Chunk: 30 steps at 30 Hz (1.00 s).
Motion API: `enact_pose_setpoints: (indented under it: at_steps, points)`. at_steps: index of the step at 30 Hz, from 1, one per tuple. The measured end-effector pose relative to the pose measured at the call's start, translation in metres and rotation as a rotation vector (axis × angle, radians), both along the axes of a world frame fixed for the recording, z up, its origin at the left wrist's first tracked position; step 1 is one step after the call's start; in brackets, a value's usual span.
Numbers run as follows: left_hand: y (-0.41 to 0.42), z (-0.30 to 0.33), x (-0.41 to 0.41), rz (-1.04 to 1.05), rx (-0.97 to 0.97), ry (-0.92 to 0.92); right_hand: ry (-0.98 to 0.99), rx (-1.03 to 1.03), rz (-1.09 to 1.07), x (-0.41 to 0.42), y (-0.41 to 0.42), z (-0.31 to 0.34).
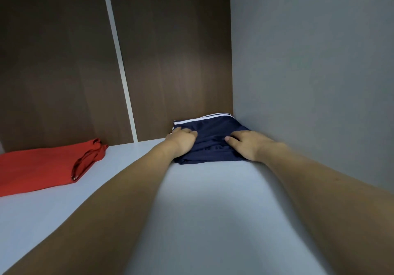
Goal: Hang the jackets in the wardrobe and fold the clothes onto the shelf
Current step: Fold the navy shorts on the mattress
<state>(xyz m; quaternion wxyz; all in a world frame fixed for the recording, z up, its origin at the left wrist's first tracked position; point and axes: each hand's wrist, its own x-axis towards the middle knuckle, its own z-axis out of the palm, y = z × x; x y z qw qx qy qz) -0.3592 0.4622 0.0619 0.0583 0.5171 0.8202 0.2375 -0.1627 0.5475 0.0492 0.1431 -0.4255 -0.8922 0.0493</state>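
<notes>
1. Right of centre in my head view, the folded navy garment (210,141) with white stripes sits on the pale shelf (191,200), pushed into the back corner against the grey side wall (309,61).
2. Both hands are on it: left hand (181,140) has its fingers curled, gripping the left edge, while right hand (245,144) lies flat, fingers straight, pressing down.
3. Over at the left edge, a folded red garment (40,168) rests on the same shelf, well apart, by the brown back panel (64,61).
</notes>
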Motion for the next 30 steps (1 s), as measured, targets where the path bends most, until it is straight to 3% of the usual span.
enact_pose_setpoints:
  at_steps: [10,17,23,30]
  points:
    - [-0.123,0.057,0.063,-0.21,0.462,0.601,0.302,0.143,-0.105,0.085,-0.143,0.06]
    - [-0.202,0.073,0.134,-0.465,0.685,0.791,0.329,0.543,-0.207,0.165,-0.284,0.074]
    - [-0.269,0.073,0.213,-0.637,1.008,0.717,0.297,0.787,-0.341,0.256,-0.397,0.071]
    - [-0.347,0.077,0.379,-0.944,1.261,0.625,0.346,0.946,-0.485,0.404,-0.524,0.074]
